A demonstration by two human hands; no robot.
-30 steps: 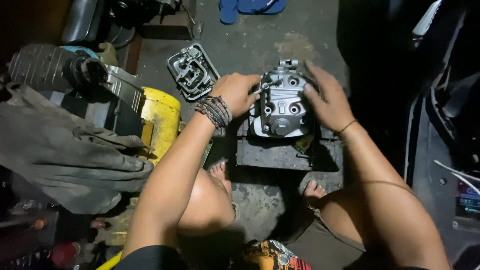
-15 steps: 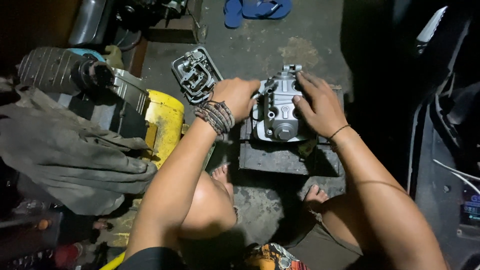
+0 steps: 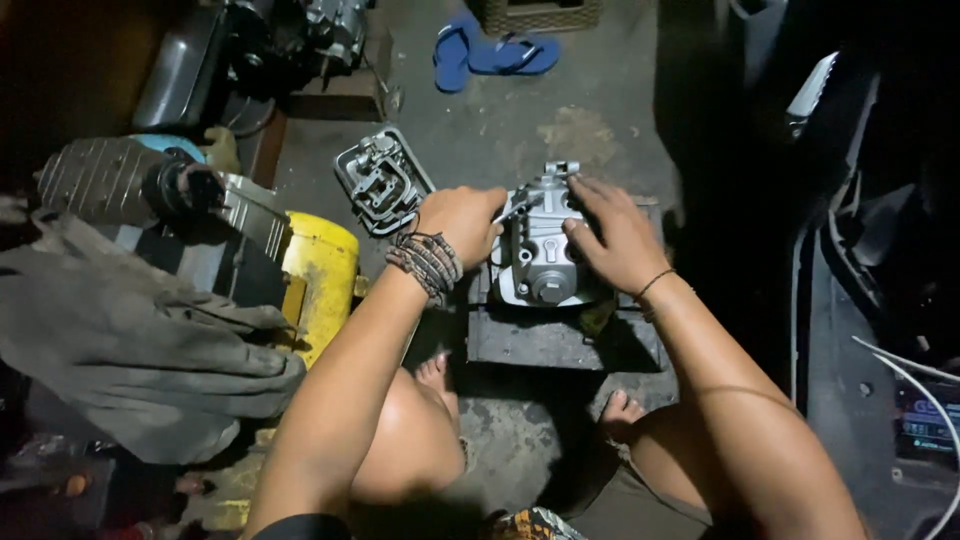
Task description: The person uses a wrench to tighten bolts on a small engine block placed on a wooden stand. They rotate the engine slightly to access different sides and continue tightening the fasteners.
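Dim, stained concrete floor point(image 3: 590, 120) with blue sandals point(image 3: 495, 55), a yellow canister point(image 3: 320, 270) and grey cloth point(image 3: 130, 350).

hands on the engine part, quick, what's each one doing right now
Left hand: closed around a small metal tool at the grey engine part.
Right hand: open, fingers resting on the part's right side.

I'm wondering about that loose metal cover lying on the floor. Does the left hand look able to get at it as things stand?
Probably yes. The metal cover lies in the open just beside the left hand, with nothing between them; that hand would first have to let go of the engine part.
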